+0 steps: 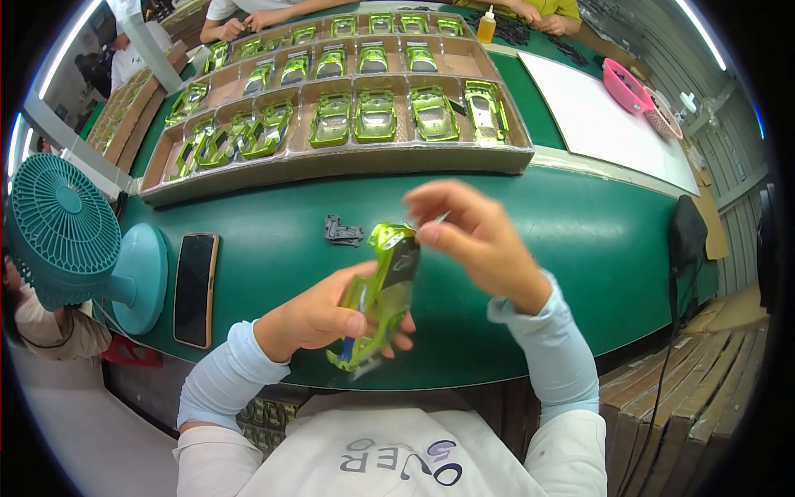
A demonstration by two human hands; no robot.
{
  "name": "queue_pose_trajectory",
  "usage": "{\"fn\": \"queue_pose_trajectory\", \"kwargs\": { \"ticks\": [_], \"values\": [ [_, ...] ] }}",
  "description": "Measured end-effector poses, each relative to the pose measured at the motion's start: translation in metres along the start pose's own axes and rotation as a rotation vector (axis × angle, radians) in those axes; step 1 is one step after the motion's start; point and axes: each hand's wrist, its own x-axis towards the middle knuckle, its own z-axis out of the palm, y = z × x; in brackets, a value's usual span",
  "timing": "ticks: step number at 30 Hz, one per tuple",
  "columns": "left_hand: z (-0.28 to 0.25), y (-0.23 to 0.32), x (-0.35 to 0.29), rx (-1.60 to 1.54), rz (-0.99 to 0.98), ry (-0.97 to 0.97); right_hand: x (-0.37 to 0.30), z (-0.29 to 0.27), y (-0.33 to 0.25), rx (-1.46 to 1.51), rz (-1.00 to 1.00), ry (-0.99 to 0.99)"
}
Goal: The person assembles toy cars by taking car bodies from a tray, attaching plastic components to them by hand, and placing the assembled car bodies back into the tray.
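My left hand [319, 316] grips a bright green toy car body shell [364, 298], tilted over the green table, thumb on one side and fingertips showing on the other. A dark windscreen and clear window area show on the shell, with a blue patch near its lower end. By the shell's upper end is my right hand [472, 240], fingers curled and thumb bent in. A tiny pale bit shows between them, too small to name. On the table just beyond the shell lies a small cluster of dark grey plastic parts [343, 231].
A cardboard tray [348, 159] with several green car shells spans the far side. At left stand a teal fan [70, 219] and a phone [196, 290]. A white board [596, 124], pink basket [627, 87] and glue bottle [486, 26] are far right. Co-workers' hands appear beyond the tray.
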Motion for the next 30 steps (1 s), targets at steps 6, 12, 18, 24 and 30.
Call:
{"fn": "queue_pose_trajectory", "kwargs": {
  "ticks": [6,12,18,24,30],
  "values": [
    [-0.018,0.005,-0.014,-0.014,0.322,0.033,-0.033,-0.077,-0.008,-0.466,0.141,0.121],
    [-0.009,0.014,-0.012,-0.32,0.418,0.078,-0.083,-0.088,0.01,-0.685,0.318,0.063],
    [-0.027,0.009,-0.014,-0.389,0.478,-0.03,-0.093,-0.087,0.014,-0.677,0.363,0.113],
    [-0.012,0.019,-0.007,-0.382,0.367,0.277,-0.077,-0.065,0.0,-0.19,0.352,0.215],
    [-0.006,0.018,-0.009,-0.394,0.358,0.265,-0.028,-0.01,-0.026,0.359,0.289,0.055]
  ]
}}
